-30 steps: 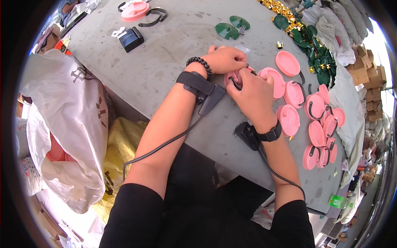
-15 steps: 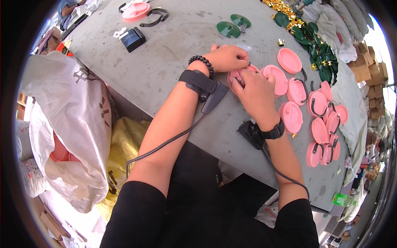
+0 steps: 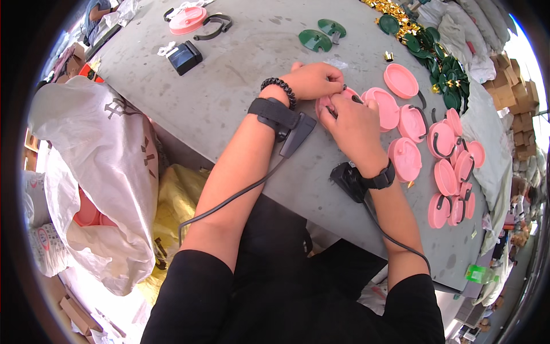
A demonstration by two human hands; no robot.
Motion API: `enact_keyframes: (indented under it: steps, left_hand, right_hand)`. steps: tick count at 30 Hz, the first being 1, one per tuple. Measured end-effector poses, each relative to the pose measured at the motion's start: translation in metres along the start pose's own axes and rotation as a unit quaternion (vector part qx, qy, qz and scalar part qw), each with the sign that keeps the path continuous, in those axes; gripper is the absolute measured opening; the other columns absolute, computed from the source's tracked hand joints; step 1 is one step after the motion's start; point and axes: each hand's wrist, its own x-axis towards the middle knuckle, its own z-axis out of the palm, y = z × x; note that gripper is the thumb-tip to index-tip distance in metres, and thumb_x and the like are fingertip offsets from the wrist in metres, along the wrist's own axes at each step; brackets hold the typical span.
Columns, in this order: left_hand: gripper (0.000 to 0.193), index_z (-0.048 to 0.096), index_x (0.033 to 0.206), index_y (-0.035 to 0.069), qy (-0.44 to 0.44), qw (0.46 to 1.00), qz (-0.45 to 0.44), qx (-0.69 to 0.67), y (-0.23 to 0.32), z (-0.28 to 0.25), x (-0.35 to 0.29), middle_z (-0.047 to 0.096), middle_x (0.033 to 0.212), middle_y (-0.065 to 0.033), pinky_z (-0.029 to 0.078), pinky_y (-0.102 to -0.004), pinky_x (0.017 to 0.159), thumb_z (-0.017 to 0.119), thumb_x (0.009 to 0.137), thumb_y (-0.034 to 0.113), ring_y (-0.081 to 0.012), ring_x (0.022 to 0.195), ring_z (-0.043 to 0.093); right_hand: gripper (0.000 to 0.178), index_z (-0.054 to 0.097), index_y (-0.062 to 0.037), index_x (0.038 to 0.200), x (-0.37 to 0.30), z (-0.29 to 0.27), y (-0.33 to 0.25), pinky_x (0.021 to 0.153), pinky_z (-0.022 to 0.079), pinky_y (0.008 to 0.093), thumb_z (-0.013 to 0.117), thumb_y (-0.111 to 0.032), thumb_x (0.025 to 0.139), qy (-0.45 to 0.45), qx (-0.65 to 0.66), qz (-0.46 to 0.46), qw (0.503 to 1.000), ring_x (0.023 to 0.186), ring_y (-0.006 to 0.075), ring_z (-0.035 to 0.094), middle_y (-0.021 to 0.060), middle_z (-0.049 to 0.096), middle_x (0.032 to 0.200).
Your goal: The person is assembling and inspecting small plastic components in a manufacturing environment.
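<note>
Both hands are closed at a pink round plastic lid [image 3: 322,105] on the grey table. My left hand [image 3: 314,80] curls its fingers down at the far rim. From the near side, my right hand [image 3: 354,121] pinches into the lid, and the knuckles cover most of it. A short dark piece shows between the hands; its kind is hidden. Just right of my right hand lie another pink lid [image 3: 382,110], one with a black strap handle [image 3: 411,122], and one with a raised centre [image 3: 405,160].
Several pink lids with black handles [image 3: 442,140] cluster at the right. Green discs [image 3: 315,40] and a black box [image 3: 184,57] lie farther off. Gold clips [image 3: 401,23] and green pieces heap at the far right edge. A white sack [image 3: 97,172] stands left of the table.
The view has shifted slightly. My fingers have moved a little at the pink lid; both hands stay in the same place on it.
</note>
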Motion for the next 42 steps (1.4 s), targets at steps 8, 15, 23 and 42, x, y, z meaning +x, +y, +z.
enact_keyframes:
  steps: [8,15,23,42]
  left_hand:
    - [0.018,0.062,0.080,0.021,0.016,1.000,0.021,0.003,-0.003,0.002,0.000,0.061,0.074,0.0066,0.021,-0.0353,0.087,0.050,0.079,0.034,-0.0098,0.081,0.054]
    - [0.022,0.064,0.085,0.020,0.000,1.000,0.027,-0.016,-0.006,0.001,0.000,0.062,0.080,0.0049,0.025,-0.0355,0.092,0.050,0.080,0.035,-0.0115,0.084,0.054]
    - [0.029,0.065,0.097,0.017,-0.140,0.980,0.119,-0.074,-0.014,-0.019,-0.007,0.061,0.095,-0.0029,0.041,-0.0302,0.084,0.063,0.071,0.031,-0.0164,0.095,0.054]
    - [0.018,0.061,0.080,0.006,-0.169,0.979,0.107,-0.022,0.007,0.000,-0.008,0.049,0.124,-0.0081,0.040,-0.0320,0.090,0.070,0.065,0.009,-0.0213,0.104,0.050]
  right_hand:
    - [0.020,0.059,-0.0079,0.079,0.001,0.000,0.004,0.067,0.031,0.0379,0.054,-0.027,0.081,-0.020,-0.044,0.002,0.999,0.067,0.0234,0.056,0.0071,0.059,0.066]
    - [0.018,0.060,-0.0110,0.071,-0.004,0.004,0.011,0.068,0.029,0.0375,0.057,-0.026,0.081,0.027,0.054,-0.018,0.998,0.065,0.0210,0.054,0.0034,0.057,0.065]
    - [0.021,0.057,-0.0041,0.075,-0.012,0.001,0.033,0.070,0.041,0.0329,0.068,-0.021,0.072,0.103,0.371,0.125,0.914,0.066,0.0192,0.052,0.0046,0.055,0.067]
    - [0.013,0.053,0.0014,0.081,-0.012,-0.011,0.079,0.060,0.044,0.0328,0.061,-0.007,0.075,0.027,0.286,0.164,0.944,0.066,0.0197,0.057,0.0096,0.060,0.074]
